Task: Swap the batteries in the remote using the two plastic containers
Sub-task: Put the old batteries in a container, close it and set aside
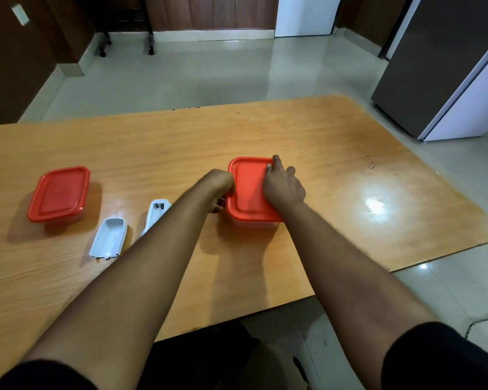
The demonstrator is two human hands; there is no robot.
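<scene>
Two clear plastic containers with red lids stand on the wooden table. The right container point(248, 192) has both my hands on it. My left hand point(219, 184) grips its left edge with curled fingers. My right hand point(283, 184) lies flat on the lid, fingers spread toward the far right corner. The left container point(58, 194) stands closed and untouched. The white remote point(156, 213) lies face down with its battery bay exposed, partly hidden by my left forearm. Its white battery cover point(109, 237) lies beside it, inner side up. No batteries show.
The table point(350, 206) ends close on the right and near sides. A grey fridge point(440, 74) stands to the far right on the tiled floor. Dark wooden furniture lines the far wall.
</scene>
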